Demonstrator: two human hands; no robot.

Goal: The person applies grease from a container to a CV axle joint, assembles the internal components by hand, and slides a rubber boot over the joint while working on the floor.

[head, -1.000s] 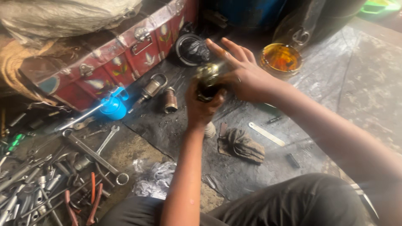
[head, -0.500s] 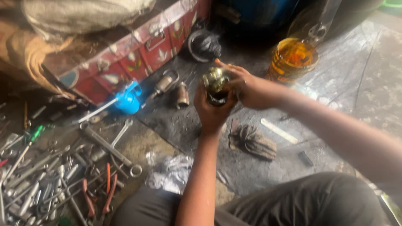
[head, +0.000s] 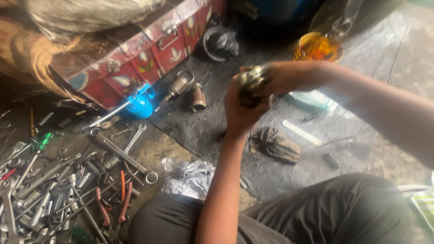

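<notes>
- Head view: our left hand (head: 242, 110) is closed round the underside of a round, brassy metal part (head: 252, 81), held up above the dark floor sheet (head: 217, 131).
- Our right hand (head: 289, 77) comes in from the right and meets the same part at its far side; motion blur hides those fingers, so we cannot tell how tightly they are curled or whether they truly grip it.
- The part sits between both hands, well above the ground, roughly over a crumpled dark rag (head: 276, 144).
- As for progress, we judge the work to be mid-way: the part is in hand and being handled, not set down, and nothing shows it fitted to anything yet.
- Two small cylindrical metal pieces (head: 190, 90) lie apart on the sheet near a blue oil can (head: 140, 105), untouched.
- Spanners and pliers (head: 68, 180) lie heaped at lower left, beside a red metal trunk (head: 149, 49); a pan of amber liquid (head: 318, 47) stands beyond the hands.
</notes>
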